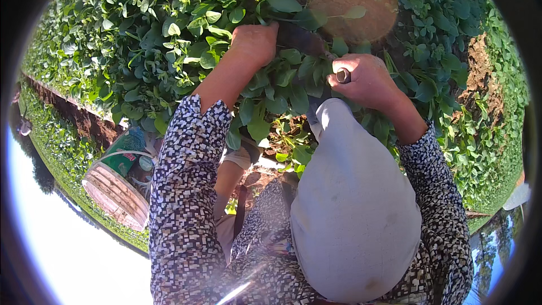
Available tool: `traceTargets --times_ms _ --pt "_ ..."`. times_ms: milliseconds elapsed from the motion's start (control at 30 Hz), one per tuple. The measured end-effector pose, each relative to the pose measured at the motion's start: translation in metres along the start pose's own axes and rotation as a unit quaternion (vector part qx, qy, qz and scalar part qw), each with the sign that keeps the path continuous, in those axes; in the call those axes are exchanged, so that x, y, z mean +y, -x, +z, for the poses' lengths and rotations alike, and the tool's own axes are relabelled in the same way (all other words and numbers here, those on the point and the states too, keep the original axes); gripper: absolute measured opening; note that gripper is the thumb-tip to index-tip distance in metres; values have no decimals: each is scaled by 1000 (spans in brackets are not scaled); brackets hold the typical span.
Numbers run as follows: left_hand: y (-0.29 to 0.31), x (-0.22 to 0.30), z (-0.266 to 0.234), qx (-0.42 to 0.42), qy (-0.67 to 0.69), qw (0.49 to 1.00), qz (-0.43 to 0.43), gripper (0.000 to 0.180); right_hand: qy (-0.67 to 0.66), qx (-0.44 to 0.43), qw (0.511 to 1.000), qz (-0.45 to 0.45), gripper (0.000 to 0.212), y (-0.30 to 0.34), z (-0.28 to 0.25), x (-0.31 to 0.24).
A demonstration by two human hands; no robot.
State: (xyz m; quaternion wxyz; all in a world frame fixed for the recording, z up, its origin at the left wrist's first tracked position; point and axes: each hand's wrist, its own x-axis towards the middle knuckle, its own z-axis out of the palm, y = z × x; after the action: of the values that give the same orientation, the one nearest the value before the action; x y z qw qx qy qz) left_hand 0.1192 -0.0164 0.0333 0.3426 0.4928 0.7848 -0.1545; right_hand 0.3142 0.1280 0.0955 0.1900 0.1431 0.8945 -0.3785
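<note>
Green leaves hid the fingertips of the left hand (pixel 255 43); its fingers were curled in among the plants (pixel 276 87), though whether they had closed on any stems could not be told. The right hand (pixel 367 79), just to the right and slightly nearer, had its fingers wrapped firmly around a short tool handle (pixel 343 75), the round butt end of which poked out of the fist on the near left side. From that fist a dark blade (pixel 305 40) reached left and farther off toward the left hand, so that the tool lay between the two hands, low among the leaves, its tip too hidden to make out.

Both forearms were bare to below the elbow, where sleeves (pixel 189 192) in a small black, white and tan check began. Nearer, between the arms, a smooth off-white cloth shape (pixel 355 209) narrowed toward the far end and covered part of the patterned clothing. To the left of the left sleeve stood a pale bucket (pixel 116 195) with a thin handle, a green packet (pixel 123 151) showing inside it. Reddish-brown soil (pixel 483 87) broke through the greenery on the right, and more leafy rows spread out on both sides.
</note>
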Motion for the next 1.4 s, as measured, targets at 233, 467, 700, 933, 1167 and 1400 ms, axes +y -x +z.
traceTargets --times_ms 233,467,700,933,1167,1400 --pt "9 -31 29 34 38 997 -53 46 -33 -30 999 17 26 6 15 -2" --pt "-2 -28 25 49 48 997 -31 36 -65 23 998 1 24 -8 39 -7" --pt "-14 -28 38 20 -11 999 -23 24 -83 91 992 -11 20 -10 60 4" --pt "-2 -42 19 100 300 938 -139 36 -310 86 943 82 25 -16 66 3" --pt "-8 -76 -1 103 694 701 -128 27 -439 24 883 164 29 -16 36 9" --pt "7 -72 3 2 51 985 -166 43 -125 64 990 -8 20 -22 51 -7"
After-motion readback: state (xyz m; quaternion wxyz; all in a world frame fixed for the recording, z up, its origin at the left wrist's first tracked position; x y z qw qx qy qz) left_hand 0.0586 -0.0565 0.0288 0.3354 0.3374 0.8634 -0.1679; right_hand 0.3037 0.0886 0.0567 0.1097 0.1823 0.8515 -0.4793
